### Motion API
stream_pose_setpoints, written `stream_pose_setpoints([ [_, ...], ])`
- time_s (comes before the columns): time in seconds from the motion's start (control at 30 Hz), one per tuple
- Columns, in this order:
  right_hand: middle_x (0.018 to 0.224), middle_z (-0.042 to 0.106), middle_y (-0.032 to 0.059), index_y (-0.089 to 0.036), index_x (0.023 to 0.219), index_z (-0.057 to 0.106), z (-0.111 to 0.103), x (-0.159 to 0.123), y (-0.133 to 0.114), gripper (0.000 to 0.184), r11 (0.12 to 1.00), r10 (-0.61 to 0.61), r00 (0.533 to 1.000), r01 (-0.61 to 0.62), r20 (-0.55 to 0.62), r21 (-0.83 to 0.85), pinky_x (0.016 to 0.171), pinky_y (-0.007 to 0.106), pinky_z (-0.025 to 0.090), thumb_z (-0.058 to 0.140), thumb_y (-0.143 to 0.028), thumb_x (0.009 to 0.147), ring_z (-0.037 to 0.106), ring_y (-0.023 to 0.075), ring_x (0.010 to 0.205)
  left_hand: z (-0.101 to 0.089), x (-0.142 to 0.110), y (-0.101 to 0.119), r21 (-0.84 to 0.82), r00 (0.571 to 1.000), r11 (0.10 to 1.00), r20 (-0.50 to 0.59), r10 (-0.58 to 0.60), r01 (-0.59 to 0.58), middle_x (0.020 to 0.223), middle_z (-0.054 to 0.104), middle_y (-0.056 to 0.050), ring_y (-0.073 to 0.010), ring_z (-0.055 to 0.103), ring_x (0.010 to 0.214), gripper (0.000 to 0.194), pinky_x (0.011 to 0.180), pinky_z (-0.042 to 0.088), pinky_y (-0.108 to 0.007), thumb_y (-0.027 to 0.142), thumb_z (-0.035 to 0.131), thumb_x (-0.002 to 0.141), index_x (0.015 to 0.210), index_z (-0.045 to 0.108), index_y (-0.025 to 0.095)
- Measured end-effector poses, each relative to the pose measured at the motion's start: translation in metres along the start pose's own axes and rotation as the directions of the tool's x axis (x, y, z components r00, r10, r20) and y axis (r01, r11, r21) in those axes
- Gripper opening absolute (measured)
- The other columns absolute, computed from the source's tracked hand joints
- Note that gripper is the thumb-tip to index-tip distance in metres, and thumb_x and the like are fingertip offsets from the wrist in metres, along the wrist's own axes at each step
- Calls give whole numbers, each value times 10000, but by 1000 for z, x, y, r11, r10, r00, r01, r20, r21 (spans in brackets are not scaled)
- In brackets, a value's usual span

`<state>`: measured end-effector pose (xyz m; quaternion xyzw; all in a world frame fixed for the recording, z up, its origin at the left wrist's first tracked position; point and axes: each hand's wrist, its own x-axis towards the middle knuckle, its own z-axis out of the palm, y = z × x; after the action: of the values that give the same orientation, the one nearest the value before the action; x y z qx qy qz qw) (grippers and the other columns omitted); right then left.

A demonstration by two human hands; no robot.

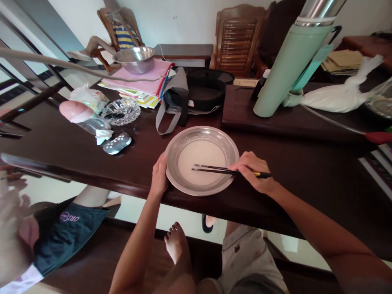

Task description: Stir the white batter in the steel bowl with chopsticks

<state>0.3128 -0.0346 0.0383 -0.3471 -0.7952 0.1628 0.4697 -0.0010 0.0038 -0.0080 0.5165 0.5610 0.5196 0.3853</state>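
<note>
A wide metal bowl (202,191) with whitish liquid (200,152) in it sits near the front edge of the dark table. My left hand (159,174) is closed on the bowl's left rim, its fingers along the outer side. Black chopsticks (214,170) are gripped in my right hand (255,171) at the right rim. Their tips reach over the liquid near its middle; whether they dip in, I cannot tell.
Behind the bowl lies a black and grey bag (203,92). A tall green thermos (290,69) stands on a raised board at right. Left are a glass dish (122,111), a game controller (117,143) and a metal basin (136,61) on books. Another person (67,228) sits at left.
</note>
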Motion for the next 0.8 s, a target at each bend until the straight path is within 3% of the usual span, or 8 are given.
stream_pose_setpoints([
  [0.1, 883, 797, 14, -235, 932, 707, 0, 0, 0, 143, 998, 8, 999, -6, 35, -67, 713, 385, 435, 571, -196, 953, 644, 179, 747, 0, 0, 0, -5, 1000, 1000, -4, -2, 2, 1310, 694, -80, -284, 590, 1268, 525, 1112, 424, -375, 542, 482, 941, 1254, 697, 180],
  [0.23, 772, 766, 21, -227, 852, 702, -3, -1, 2, 271, 1000, 23, 993, -20, -113, 23, 673, 383, 427, 474, -180, 989, 611, 163, 642, 1, 0, 4, 38, 1000, 999, -11, 3, -3, 1302, 698, -86, -289, 578, 1276, 528, 1098, 437, -375, 542, 481, 941, 1236, 705, 166],
  [0.33, 774, 766, 10, -227, 872, 704, -1, 0, 2, 263, 998, 10, 999, -7, -40, 57, 677, 372, 429, 475, -169, 988, 608, 154, 644, 1, 0, 6, 37, 1000, 999, -18, 1, -1, 1298, 700, -86, -287, 580, 1273, 511, 1087, 445, -367, 528, 492, 939, 1226, 711, 167],
  [0.43, 840, 780, 4, -231, 943, 711, 1, 0, 1, 162, 1000, 3, 999, -2, 42, -22, 701, 368, 422, 563, -165, 950, 624, 165, 718, 0, 0, 4, 4, 1000, 1000, -9, 2, -2, 1300, 699, -83, -282, 592, 1261, 506, 1099, 434, -368, 524, 491, 939, 1233, 707, 174],
  [0.6, 793, 754, 12, -229, 885, 711, -2, -1, 1, 262, 999, 31, 993, -26, -111, 44, 685, 371, 412, 484, -136, 975, 589, 155, 653, 0, 0, 2, -16, 1000, 1000, 2, 9, -9, 1298, 701, -84, -282, 598, 1258, 520, 1101, 435, -373, 543, 497, 935, 1232, 709, 172],
  [0.8, 831, 768, 10, -227, 924, 719, -1, 0, -2, 190, 999, 44, 999, -44, -21, -1, 703, 368, 426, 550, -144, 950, 598, 167, 716, 0, 0, -1, -23, 1000, 1000, 0, 19, -19, 1315, 692, -86, -280, 598, 1258, 517, 1103, 435, -377, 528, 491, 943, 1250, 699, 168],
])
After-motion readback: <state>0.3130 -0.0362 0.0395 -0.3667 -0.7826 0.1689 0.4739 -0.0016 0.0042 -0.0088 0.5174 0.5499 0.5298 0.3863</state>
